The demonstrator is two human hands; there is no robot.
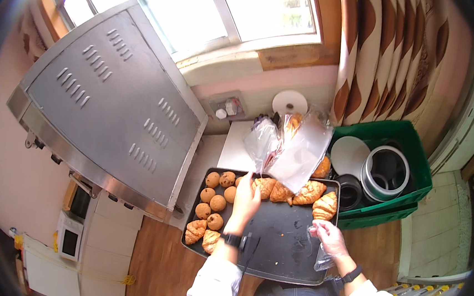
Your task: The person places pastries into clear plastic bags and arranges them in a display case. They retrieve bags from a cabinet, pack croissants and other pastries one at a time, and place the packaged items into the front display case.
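My left hand [246,201] is over a dark baking tray [279,243], bare, its thumb apart from the fingers. Its fingertips come close to the lower edge of a clear plastic bag [263,137]; contact is unclear. A thin clear plastic glove covers my right hand [331,238], fingers bunched just below a croissant [325,207] at the tray's right side. Whether they pinch anything is hard to see. More croissants [308,193] line the far edge, partly under a flat clear bag [303,151]. Several round buns [217,203] and two croissants [195,231] fill the left side.
A large louvred metal cabinet [115,96] stands at the left. Right of the tray, a green crate [421,171] holds round metal pans [385,168]. Behind are a white roll [290,103], a wall socket [230,105] and a curtain [377,59].
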